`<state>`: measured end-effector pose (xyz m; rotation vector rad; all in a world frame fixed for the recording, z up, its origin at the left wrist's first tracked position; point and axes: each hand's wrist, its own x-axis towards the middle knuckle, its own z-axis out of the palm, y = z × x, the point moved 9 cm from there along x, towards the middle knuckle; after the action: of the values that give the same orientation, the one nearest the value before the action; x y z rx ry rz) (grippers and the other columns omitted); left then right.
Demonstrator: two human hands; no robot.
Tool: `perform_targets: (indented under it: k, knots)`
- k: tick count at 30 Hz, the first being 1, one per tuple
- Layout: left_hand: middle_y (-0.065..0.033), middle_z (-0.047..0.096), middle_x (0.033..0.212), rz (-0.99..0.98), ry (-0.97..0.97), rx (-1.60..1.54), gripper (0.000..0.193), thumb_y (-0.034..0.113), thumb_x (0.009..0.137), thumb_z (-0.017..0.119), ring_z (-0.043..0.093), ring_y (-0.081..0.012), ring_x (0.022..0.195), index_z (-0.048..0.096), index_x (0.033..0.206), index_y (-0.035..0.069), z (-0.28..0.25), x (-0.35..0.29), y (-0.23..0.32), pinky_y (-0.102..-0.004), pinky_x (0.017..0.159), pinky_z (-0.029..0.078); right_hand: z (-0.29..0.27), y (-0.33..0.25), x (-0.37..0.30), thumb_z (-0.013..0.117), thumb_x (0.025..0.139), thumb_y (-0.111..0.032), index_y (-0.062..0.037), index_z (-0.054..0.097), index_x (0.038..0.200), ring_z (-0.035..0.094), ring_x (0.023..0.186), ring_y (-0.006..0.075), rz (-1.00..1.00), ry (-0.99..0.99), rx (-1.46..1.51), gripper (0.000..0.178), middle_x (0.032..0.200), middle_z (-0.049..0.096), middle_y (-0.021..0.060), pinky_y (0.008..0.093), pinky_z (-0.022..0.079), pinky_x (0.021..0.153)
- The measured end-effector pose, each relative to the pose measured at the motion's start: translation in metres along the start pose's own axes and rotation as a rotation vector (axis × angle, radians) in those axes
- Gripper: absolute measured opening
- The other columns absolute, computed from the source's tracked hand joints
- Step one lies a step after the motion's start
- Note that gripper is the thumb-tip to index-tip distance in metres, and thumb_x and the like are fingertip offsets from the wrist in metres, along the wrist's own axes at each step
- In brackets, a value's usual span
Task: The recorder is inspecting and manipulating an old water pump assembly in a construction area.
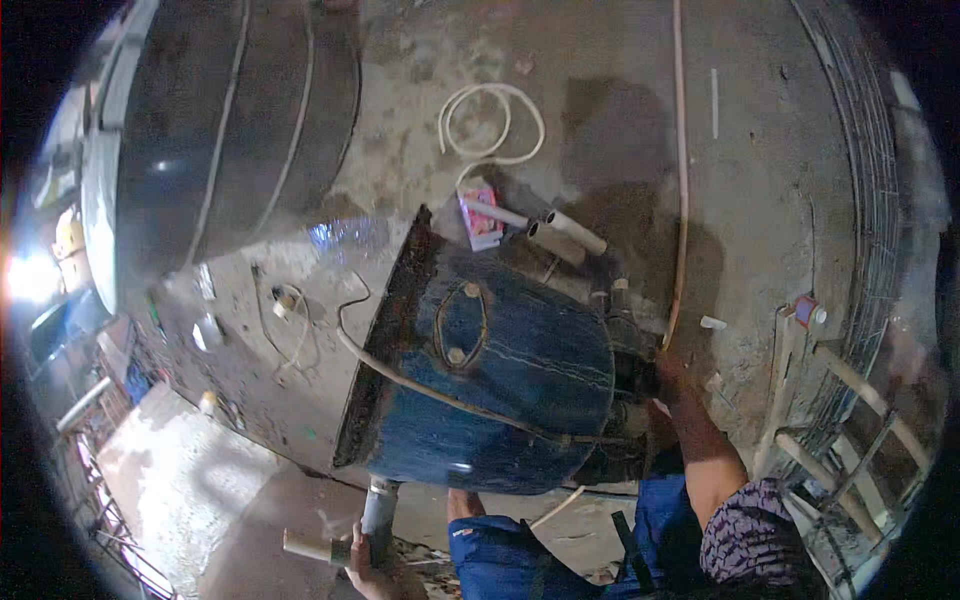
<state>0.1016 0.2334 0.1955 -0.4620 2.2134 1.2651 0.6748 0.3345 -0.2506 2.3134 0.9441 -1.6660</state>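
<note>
A blue plastic drum lies on its side in front of me, its dark rough-edged rim towards the left. From its near side sticks out a grey pipe with a cream pipe stub branching off to the left. Fingers of my left hand are closed round the grey pipe beside that joint. At the drum's right end, my right hand reaches to the dark pipe fittings; shadow hides its fingers. A thin hose lies across the drum.
A big dark tank stands at the far left. Cut pipes, a pink box and a coiled white hose lie beyond the drum. One long pipe runs away on the right, near a wooden ladder-like frame and bundled rods.
</note>
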Motion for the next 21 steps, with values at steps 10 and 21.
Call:
perform_targets:
  k: [10, 21]
  knots:
    - [-0.0141, 0.062, 0.096, 0.841, 0.096, 1.004, 0.028, 0.007, 0.088, 0.061, 0.061, -0.0286, 0.087, 0.064, 0.111, -0.008, 0.128, -0.171, 0.089, -0.0382, 0.074, 0.052, -0.043, -0.012, 0.042, 0.057, 0.093, -0.01, 0.0008, 0.071, 0.092, 0.068, 0.075, 0.0254, -0.115, -0.06, -0.099, 0.017, 0.082, 0.069, 0.0132, 0.0412, 0.054, 0.068]
    - [-0.0194, 0.064, 0.122, 0.684, -0.13, 0.163, 0.037, 0.021, 0.097, 0.054, 0.059, -0.0261, 0.118, 0.063, 0.122, -0.005, 0.177, -0.151, 0.094, -0.0409, 0.112, 0.037, -0.071, -0.112, 0.028, 0.054, 0.096, -0.013, 0.0011, 0.067, 0.097, 0.068, 0.081, 0.0282, -0.598, -0.323, -1.165, 0.019, 0.089, 0.068, 0.0172, 0.0472, 0.055, 0.077]
